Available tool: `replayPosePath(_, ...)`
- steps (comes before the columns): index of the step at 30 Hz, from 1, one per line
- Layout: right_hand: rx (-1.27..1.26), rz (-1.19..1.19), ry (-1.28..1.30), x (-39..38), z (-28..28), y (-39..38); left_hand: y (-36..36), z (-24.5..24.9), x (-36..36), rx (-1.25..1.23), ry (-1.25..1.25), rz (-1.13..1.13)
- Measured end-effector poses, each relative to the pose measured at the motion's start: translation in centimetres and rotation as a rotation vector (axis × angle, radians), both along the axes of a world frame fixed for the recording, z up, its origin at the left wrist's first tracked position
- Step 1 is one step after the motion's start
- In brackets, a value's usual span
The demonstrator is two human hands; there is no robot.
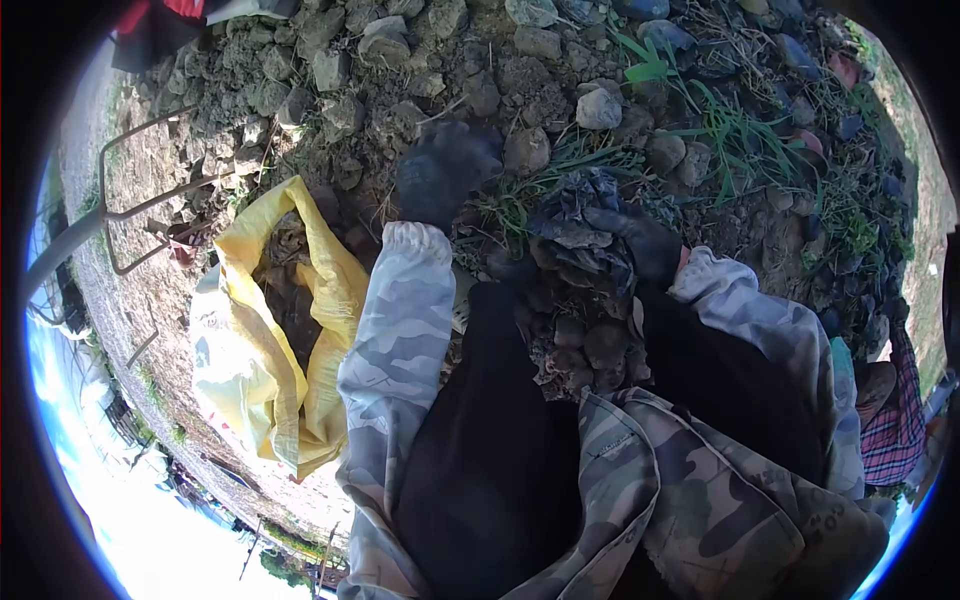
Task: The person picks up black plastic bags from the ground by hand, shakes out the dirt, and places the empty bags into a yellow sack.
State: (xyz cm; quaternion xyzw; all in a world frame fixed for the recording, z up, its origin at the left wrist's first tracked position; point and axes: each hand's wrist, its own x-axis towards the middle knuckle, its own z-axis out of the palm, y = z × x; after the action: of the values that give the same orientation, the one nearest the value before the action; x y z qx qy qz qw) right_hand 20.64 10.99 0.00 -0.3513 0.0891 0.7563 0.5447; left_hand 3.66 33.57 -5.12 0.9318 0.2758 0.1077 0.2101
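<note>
My left hand (447, 172), dark and blurred, is low over the soil and stones at the upper middle; its fingers are smeared by motion. To its right, my right hand (640, 240) grips a crumpled dark plastic piece (585, 215) in front of my knees. Left of my left sleeve, a yellow and white sack (330, 270) stands with its mouth open, and brownish material shows inside. Grass tufts (735, 135) grow near the hands, and a pale stone (598, 109) lies between them and the upper edge.
A metal fork (105, 215) with long tines lies at the left beside the sack. Stones and clods cover the ground (400, 90). Red and black cloth (165, 30) shows at the upper left. Plaid cloth (897, 425) is at the right edge, apart from my hands.
</note>
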Motion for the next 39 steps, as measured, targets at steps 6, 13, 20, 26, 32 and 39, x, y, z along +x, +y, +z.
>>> replayPosePath(6, -0.082, 0.055, -0.033, 0.2, -1.3, -0.5, -3.1, -0.1, -0.2, 0.034, 0.445, -0.147)
replayPosePath(13, 0.108, 0.040, -0.122, -0.2, 1.7, 0.9, -2.8, -3.5, 0.9, 0.316, 0.346, -0.206)
replayPosePath(20, 0.561, 0.510, -1.469, 1.0, 1.1, -0.2, -1.0, -2.5, 0.5, 0.054, 0.327, -0.098)
replayPosePath(26, 0.019, -0.012, -0.058, -0.1, -1.2, -0.6, -1.8, 0.4, -0.3, -0.227, 0.121, 0.124)
replayPosePath(32, -0.007, 0.012, -0.099, 0.0, -0.1, 0.0, -1.0, -2.7, -2.2, -0.166, 0.232, 0.102)
replayPosePath(39, -0.126, -0.004, -0.015, -0.1, 0.1, 0.2, 0.8, 2.4, -2.5, -0.073, -0.003, 0.293)
